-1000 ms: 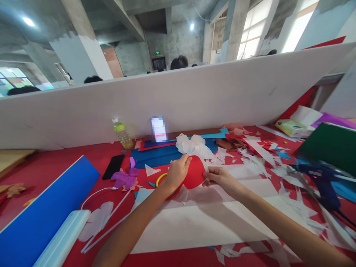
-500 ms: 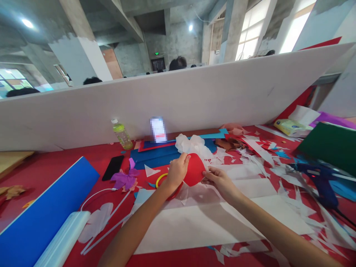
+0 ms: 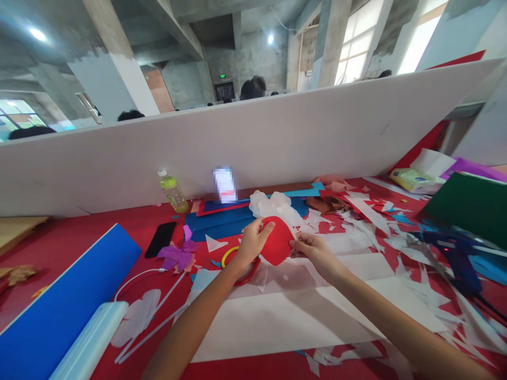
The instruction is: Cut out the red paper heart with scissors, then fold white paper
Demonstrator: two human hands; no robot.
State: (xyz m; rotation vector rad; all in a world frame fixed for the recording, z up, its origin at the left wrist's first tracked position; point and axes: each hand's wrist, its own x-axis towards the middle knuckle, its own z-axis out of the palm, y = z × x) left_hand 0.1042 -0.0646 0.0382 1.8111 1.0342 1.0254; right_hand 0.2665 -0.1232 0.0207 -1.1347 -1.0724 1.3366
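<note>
Pinching at both sides now, the two hands have the red paper piece [image 3: 278, 241] between them, up over the middle of the worktable [image 3: 222, 372]! Left hand [image 3: 252, 240] is clamped on its upper-left edge, thumb across the front face; right hand [image 3: 312, 250] has the right edge nipped between thumb and fingers. The hands are apart, the rounded red face spanning the gap, its lower edge narrowing towards a blunt point above the white sheet [image 3: 285, 322].

Tight quarters at the far edge: the white petal-like cluster [image 3: 273, 206] sits right behind the paper's top. Down by the left wrist, a yellow ring [image 3: 224, 259] and a red ring [image 3: 253, 274] peek out, partly hidden by the arm. More room on the near side, where the white sheet spreads flat under both forearms towards the table's front.

Out left, a purple flower [image 3: 179, 256] lies well apart from the left hand, with a black phone [image 3: 160, 240] just beyond. Over right, paper scraps [image 3: 368, 232] crowd the table, and the glue gun [image 3: 455, 258] lies well away from the right hand. Straight ahead, a white partition [image 3: 253, 137] walls off the back.
</note>
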